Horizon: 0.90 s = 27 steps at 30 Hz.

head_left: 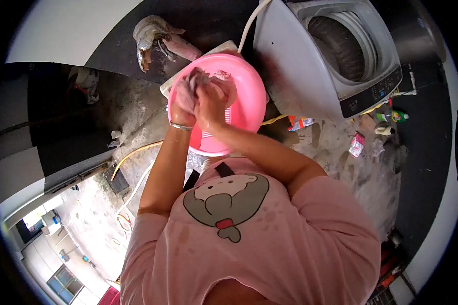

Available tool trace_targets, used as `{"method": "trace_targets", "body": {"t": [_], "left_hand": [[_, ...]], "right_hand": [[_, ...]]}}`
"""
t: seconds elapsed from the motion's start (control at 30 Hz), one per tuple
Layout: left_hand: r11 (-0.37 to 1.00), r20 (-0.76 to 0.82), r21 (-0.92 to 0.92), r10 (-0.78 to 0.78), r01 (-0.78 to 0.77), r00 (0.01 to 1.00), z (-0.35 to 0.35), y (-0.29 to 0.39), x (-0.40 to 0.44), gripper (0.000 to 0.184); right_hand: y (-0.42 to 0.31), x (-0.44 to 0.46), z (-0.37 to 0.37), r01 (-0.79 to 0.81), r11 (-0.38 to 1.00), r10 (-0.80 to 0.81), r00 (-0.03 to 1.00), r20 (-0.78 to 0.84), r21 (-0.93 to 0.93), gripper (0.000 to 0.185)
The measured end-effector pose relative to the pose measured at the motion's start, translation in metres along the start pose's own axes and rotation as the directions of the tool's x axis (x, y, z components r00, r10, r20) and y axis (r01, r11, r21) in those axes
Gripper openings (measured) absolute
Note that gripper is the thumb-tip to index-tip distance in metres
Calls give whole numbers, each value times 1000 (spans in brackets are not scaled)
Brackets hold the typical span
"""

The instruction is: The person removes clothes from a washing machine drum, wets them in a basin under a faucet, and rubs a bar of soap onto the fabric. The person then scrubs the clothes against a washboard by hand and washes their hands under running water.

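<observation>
A pale pink-grey wet cloth [188, 87] is bunched up over the left side of a pink plastic basin [253, 96]. My left hand [182, 115], with a metal bangle at the wrist, is closed on the lower part of the cloth. Pressed against it from the right, my right hand [209, 107] also grips the cloth, its fingers partly hidden by the folds. Ridges of a pink washboard [228, 116] show inside the basin below my hands. A small patterned piece of fabric [222, 75] lies near the basin's far side.
An open top-loading washing machine [300, 66] stands to the right, its grey hose [249, 25] running behind the basin. Cloth hangs over a tap [163, 43] at the back. A pink packet [356, 145], a green bottle [392, 117] and a yellow hose [132, 154] are on the wet floor.
</observation>
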State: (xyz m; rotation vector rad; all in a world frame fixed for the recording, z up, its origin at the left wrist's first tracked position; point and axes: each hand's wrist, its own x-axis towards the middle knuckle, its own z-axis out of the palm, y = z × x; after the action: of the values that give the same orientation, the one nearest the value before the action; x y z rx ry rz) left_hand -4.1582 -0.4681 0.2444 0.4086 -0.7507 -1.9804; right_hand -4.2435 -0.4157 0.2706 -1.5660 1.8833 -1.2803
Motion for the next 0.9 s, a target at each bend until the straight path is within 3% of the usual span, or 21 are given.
{"method": "trace_targets", "body": {"t": [0.03, 0.07, 0.1, 0.17, 0.2, 0.23, 0.3, 0.37, 0.4, 0.5, 0.53, 0.57, 0.6, 0.63, 0.67, 0.7, 0.73, 0.77, 0.8, 0.83, 0.9], "left_hand": [[957, -113, -289, -71, 36, 991, -3, -5, 1, 44], [992, -537, 39, -80, 120, 840, 13, -1, -8, 41], [993, -558, 17, -86, 115, 825, 23, 1, -7, 38], [994, -602, -36, -103, 102, 792, 32, 2, -5, 31], [960, -579, 222, -11, 171, 815, 12, 3, -9, 32], [951, -539, 262, 3, 164, 842, -6, 1, -11, 32], [927, -457, 347, 35, 142, 889, -16, 3, -12, 33], [938, -504, 337, 110, 78, 857, -12, 2, -11, 39], [945, -532, 320, 126, 61, 837, -3, 8, -11, 42], [931, -547, 365, 239, -29, 802, 17, 33, -5, 54], [927, -521, 369, 268, -70, 810, 20, 38, -5, 56], [922, -492, 370, 295, -110, 819, 25, 42, -3, 58], [862, -458, 502, 341, -78, 821, 43, 40, -4, 64], [848, -428, 529, 234, 32, 873, 51, 37, -5, 65], [819, -403, 557, 120, 139, 907, 56, 33, -7, 67], [731, -311, 670, 119, 129, 943, 55, 19, -13, 67], [633, -217, 768, 116, 96, 969, 53, 5, -20, 68], [451, -26, 890, 191, -64, 981, 47, -19, -30, 67], [303, 9, 951, 153, -55, 988, 68, -23, -37, 63], [147, 41, 987, 110, -57, 993, 84, -22, -38, 58], [107, 50, 992, 158, -68, 986, 89, -13, -28, 50]], "right_hand": [[9, 13, 4, -127, 990, 125, 992, 30, 59, 28], [22, 23, 5, -136, 990, 137, 990, 29, -47, 31], [39, 31, 16, -253, 961, 262, 962, 77, -115, 34], [82, 38, 38, -258, 948, 221, 955, 197, 189, 39], [80, 48, 32, -574, 742, 432, 804, 408, 346, 44], [101, 58, 36, -833, -78, 313, 500, 807, 547, 47], [72, 57, -6, -873, -170, 12, 462, 887, 458, 41], [76, 45, 10, -704, 542, 236, 652, 721, 459, 33], [77, 47, 10, -661, 587, 221, 686, 693, 468, 25], [99, 68, -1, -820, -65, -74, 572, 817, 568, 29], [90, 61, -11, -739, -71, 179, 651, 738, 669, 26], [80, 50, -12, -769, -175, 196, 585, 787, 615, 29], [71, 42, -11, -781, -277, 207, 520, 829, 560, 33], [68, 42, -12, -780, -374, 212, 455, 865, 502, 37], [97, 34, 7, -857, -315, 176, 369, 913, 407, 39], [82, 26, 7, -789, -480, 152, 355, 922, 383, 34], [80, 32, 22, -771, -369, 12, 555, 832, 520, 31], [77, 33, 29, -734, -355, -82, 641, 763, 578, 31], [70, 35, 32, -689, -357, -175, 713, 679, 631, 31], [65, 33, 31, -666, -430, -194, 727, 658, 609, 34], [47, 33, 17, -610, -563, -218, 761, 611, 558, 40]]}}
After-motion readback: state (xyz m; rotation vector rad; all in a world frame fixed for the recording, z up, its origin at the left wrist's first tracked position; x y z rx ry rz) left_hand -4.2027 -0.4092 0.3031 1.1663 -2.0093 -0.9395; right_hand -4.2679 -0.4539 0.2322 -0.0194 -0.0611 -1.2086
